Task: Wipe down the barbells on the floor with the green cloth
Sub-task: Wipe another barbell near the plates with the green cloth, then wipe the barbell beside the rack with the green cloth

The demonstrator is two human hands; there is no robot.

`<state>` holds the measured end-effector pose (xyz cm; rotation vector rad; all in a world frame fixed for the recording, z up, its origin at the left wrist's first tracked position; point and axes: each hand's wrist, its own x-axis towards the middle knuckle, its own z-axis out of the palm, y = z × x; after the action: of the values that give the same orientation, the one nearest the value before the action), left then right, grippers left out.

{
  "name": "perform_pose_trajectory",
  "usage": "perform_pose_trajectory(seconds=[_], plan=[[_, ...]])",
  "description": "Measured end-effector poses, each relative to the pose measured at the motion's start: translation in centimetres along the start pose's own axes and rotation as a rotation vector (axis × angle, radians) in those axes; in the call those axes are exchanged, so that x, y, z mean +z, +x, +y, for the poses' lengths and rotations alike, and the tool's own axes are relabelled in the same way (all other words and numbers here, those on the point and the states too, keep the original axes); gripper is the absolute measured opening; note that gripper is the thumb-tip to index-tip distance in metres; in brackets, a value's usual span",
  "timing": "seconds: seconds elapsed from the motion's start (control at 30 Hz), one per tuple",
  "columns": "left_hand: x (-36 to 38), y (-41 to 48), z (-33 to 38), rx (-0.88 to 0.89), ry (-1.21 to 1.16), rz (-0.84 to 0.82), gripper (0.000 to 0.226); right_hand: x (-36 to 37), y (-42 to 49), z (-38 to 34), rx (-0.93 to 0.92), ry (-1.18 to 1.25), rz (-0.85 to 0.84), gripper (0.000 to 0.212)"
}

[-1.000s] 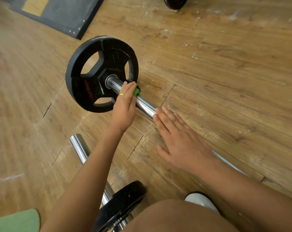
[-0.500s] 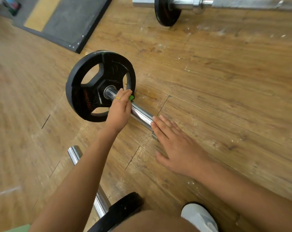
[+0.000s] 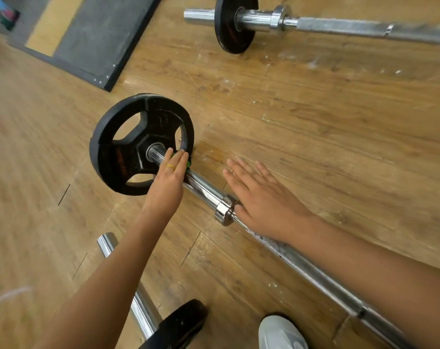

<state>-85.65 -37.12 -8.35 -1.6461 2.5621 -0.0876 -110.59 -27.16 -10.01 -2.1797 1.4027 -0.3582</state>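
over the last second the left hand (image 3: 169, 176) has slid up the chrome sleeve (image 3: 203, 188) to the hub of the black weight plate (image 3: 118, 157), straight fingers pressing the green cloth (image 3: 188, 163) onto the metal. the right hand (image 3: 261, 200), flat and holding nothing, has drawn back past the collar (image 3: 224, 210) onto the knurled shaft (image 3: 302, 263), so this sleeve looks nearly wiped end to end. the cloth shows only as green slivers under the fingers, the left thumb is hidden, and the near barbell (image 3: 140, 306) and far barbell (image 3: 340, 26) are cut off.
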Motion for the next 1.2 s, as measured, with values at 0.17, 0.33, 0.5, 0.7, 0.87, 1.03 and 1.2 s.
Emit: perform_pose_trajectory(seconds=[0.17, 0.33, 0.5, 0.7, 0.87, 1.03, 1.2], plan=[[-3.9, 0.3, 1.9, 0.089, 0.042, -0.022, 0.079, -4.4, 0.2, -1.0, 0.043, 0.01, -0.047, 0.071], [-8.8, 1.2, 5.4, 0.255, 0.053, -0.076, 0.08, -10.5, -1.0, -1.3, 0.124, 0.049, -0.067, 0.068], [-14.1, 0.9, 9.1, 0.317, 0.09, -0.101, 0.085, -16.7, -4.3, -1.4, 0.207, 0.005, -0.124, 0.067], [-22.2, -1.6, 12.6, 0.307, 0.02, -0.138, 0.088, -24.9, -9.4, -4.3, 0.241, -0.015, -0.197, 0.063], [-29.5, -3.7, 16.1, 0.336, -0.024, -0.154, 0.072, -31.5, -12.8, -8.5, 0.258, -0.104, -0.135, 0.057], [-35.6, -4.1, 18.5, 0.346, -0.036, -0.13, 0.074, -36.6, -14.9, -10.6, 0.287, -0.162, -0.094, 0.06], [-39.4, -3.8, 19.5, 0.309, -0.056, -0.114, 0.085, -39.9, -15.5, -11.4, 0.328, -0.208, -0.072, 0.061]])
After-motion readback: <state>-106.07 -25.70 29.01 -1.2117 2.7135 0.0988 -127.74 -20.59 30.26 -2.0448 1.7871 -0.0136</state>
